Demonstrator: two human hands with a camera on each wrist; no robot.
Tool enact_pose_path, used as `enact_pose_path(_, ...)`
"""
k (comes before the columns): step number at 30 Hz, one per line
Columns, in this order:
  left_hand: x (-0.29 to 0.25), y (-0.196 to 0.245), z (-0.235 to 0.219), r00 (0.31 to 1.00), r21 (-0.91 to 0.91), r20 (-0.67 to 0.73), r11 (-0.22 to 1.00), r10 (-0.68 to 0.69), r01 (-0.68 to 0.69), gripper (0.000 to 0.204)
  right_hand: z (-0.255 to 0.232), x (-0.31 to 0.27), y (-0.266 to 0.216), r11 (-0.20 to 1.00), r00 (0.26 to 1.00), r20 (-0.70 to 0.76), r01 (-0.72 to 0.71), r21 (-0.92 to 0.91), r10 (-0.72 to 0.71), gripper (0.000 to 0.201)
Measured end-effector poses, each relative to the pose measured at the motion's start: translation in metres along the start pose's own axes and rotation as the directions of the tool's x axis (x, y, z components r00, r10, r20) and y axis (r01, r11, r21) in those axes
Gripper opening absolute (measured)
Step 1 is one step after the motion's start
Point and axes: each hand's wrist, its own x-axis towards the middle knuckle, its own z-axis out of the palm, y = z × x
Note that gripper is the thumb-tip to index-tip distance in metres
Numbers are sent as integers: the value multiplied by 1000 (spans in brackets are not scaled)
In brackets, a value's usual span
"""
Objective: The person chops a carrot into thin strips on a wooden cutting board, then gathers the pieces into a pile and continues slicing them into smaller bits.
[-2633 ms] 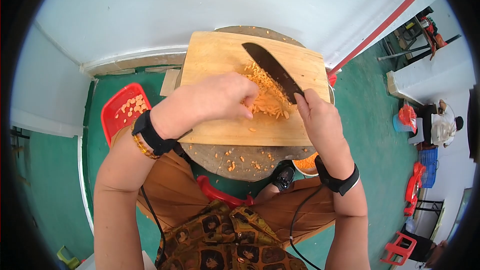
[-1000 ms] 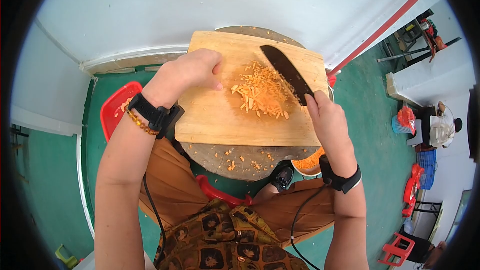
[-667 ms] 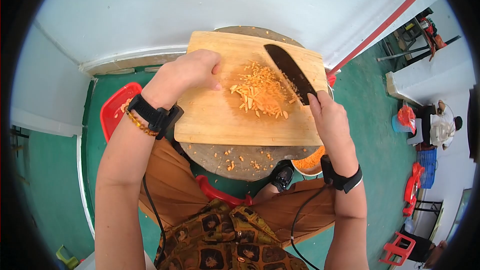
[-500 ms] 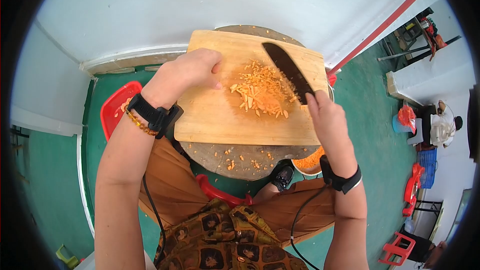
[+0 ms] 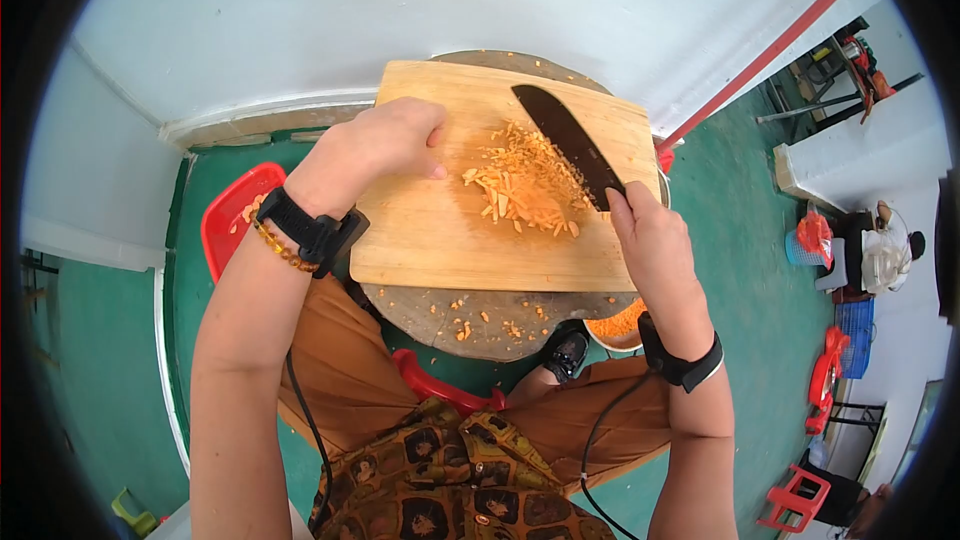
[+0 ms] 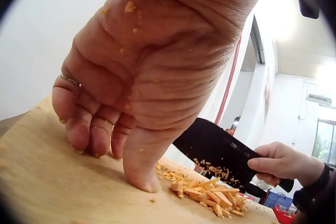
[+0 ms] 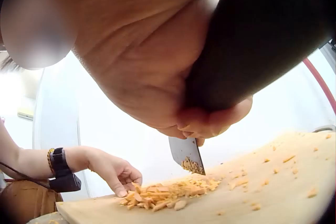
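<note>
My right hand (image 5: 660, 240) grips the handle of a dark, broad-bladed knife (image 5: 568, 145). The blade stands at the right edge of a pile of chopped orange pieces (image 5: 522, 190) on a wooden cutting board (image 5: 440, 260). Orange crumbs cling to the blade (image 6: 215, 150) in the left wrist view. My left hand (image 5: 385, 145) is over the board's left side, left of the pile, holding nothing. In the left wrist view, that hand (image 6: 152, 61) has loosely bent fingers and its thumb tip touches the board; crumbs stick to its palm.
The board lies on a round wooden block (image 5: 450, 325) with scattered bits. A red basin (image 5: 215, 225) with orange slices stands left; a bowl of orange bits (image 5: 620, 325) is at lower right. A wall (image 5: 300, 20) rises behind. Another person (image 5: 885, 255) sits far right.
My left hand has moved left, off the pile, then stayed nearly still. The knife has shifted right from its earliest place, then slightly back left.
</note>
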Motion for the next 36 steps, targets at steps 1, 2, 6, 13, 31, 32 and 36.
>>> enact_pose_path(1,-1,0,0,1000,-9,4,1000,-12,12,39,-2,0,-3,1000,1000,3,6,1,-6,24)
enact_pose_path(2,-2,2,-1,1000,-17,9,1000,-20,20,38,-3,-1,-5,1000,1000,3,8,2,-8,24)
enact_pose_path(6,2,-2,1,1000,-10,11,1000,6,-5,38,11,-3,-2,1000,999,30,20,-18,-19,24)
enact_pose_path(13,-1,1,0,1000,-3,5,1000,-7,7,38,3,1,1,1000,1000,-16,2,-9,-2,27)
enact_pose_path(31,-1,-4,4,999,-22,-31,999,37,-38,38,4,1,3,999,1000,-22,15,-42,-16,27)
enact_pose_path(32,1,-6,5,998,-16,-38,999,40,-41,38,6,1,3,999,1000,-6,16,-41,-16,27)
enact_pose_path(36,2,-3,3,1000,2,-9,1000,19,-19,38,4,-1,-2,999,999,-6,46,0,-46,25)
